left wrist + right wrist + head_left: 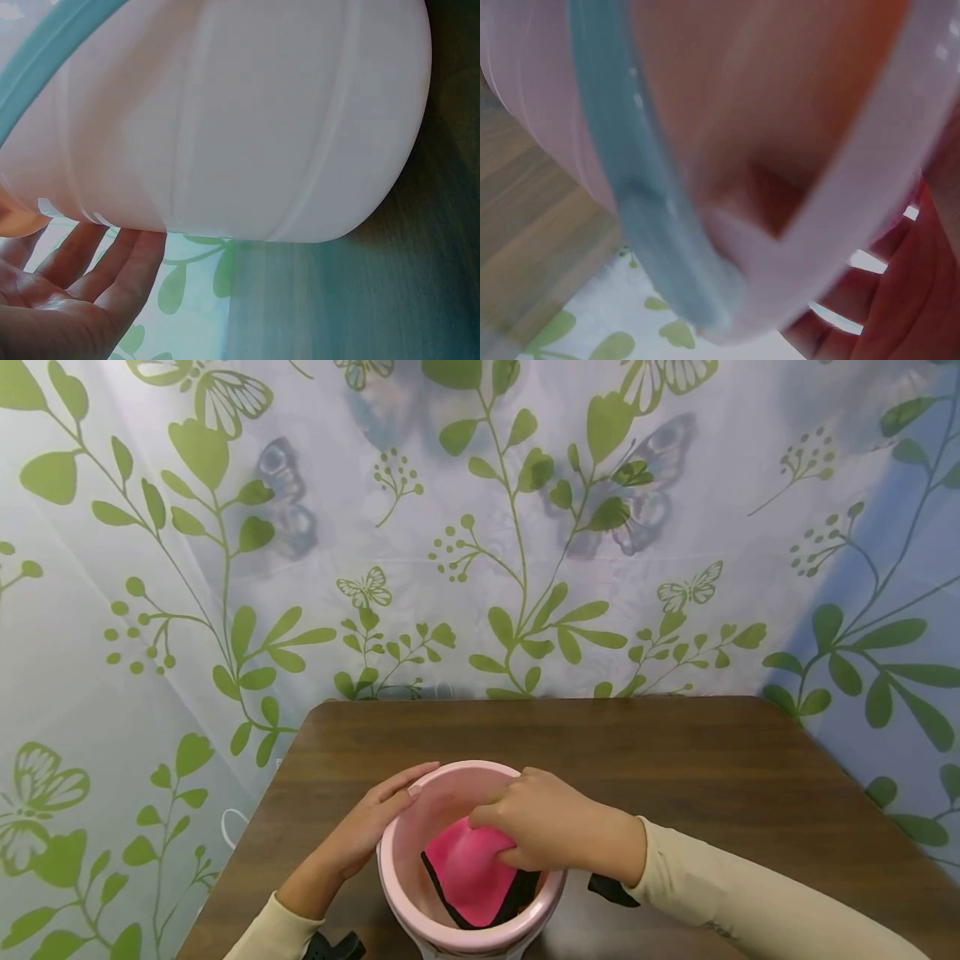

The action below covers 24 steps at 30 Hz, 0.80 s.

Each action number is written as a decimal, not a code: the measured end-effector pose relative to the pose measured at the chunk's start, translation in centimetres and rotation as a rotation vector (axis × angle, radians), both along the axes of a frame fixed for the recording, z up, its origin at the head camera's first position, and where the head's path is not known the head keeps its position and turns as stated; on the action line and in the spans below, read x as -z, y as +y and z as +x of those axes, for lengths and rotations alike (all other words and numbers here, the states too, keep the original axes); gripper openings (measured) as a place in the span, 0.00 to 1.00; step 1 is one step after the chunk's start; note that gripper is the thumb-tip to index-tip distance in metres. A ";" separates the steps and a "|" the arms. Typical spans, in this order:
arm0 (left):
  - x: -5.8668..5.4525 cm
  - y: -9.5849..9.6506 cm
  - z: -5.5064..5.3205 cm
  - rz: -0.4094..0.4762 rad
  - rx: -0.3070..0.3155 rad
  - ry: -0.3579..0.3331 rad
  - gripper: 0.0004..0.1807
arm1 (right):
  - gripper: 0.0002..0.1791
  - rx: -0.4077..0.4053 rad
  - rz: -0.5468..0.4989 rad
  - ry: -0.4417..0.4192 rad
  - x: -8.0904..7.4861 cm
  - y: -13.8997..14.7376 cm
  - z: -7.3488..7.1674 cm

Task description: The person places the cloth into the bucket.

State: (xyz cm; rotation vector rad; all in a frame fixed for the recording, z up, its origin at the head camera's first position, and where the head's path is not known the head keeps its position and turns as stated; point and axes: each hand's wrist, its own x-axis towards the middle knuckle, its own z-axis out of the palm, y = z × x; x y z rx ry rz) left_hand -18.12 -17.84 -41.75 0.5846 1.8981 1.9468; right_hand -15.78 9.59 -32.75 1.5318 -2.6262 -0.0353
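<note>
A pale pink bucket (470,939) stands near the table's front edge. Inside it is a bright pink cloth item (472,881) with black edging, its exact kind unclear. My right hand (543,822) reaches over the bucket's right rim and pinches the upper part of the pink cloth. My left hand (367,831) rests against the bucket's left side, the thumb near the rim. In the left wrist view, fairly straight fingers (124,274) touch the outer wall. The right wrist view shows my right fingers partly hidden behind the rim (855,195).
A blue-green curved handle (630,142) runs along the bucket's outside. The brown wooden table (675,777) extends behind and to the right of it. A white curtain (480,527) with green leaves and butterflies hangs behind the table. Black wrist straps (333,946) show at both sleeves.
</note>
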 end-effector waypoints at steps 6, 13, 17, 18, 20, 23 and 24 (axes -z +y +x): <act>0.0 0.1 0.0 -0.006 -0.009 -0.007 0.28 | 0.17 0.023 0.048 -0.003 0.8 -0.5 0.1; 0.0 0.4 -0.1 -0.003 -0.004 -0.003 0.28 | 0.18 0.057 0.074 -0.027 1.5 -0.2 0.0; -0.1 0.5 -0.3 -0.005 0.006 0.002 0.29 | 0.20 0.060 0.049 -0.043 1.3 0.2 0.2; -0.1 0.5 -0.3 -0.006 0.006 0.004 0.29 | 0.20 0.061 0.038 -0.049 1.2 0.3 0.2; -0.1 0.4 -0.4 -0.008 0.008 0.007 0.29 | 0.21 0.063 0.018 -0.060 0.9 0.6 0.4; -0.1 0.3 -0.4 -0.015 0.003 0.019 0.28 | 0.21 0.056 -0.018 -0.074 0.5 1.0 0.6; -0.1 0.3 -0.4 -0.018 0.000 0.021 0.28 | 0.22 0.052 -0.033 -0.076 0.4 1.2 0.6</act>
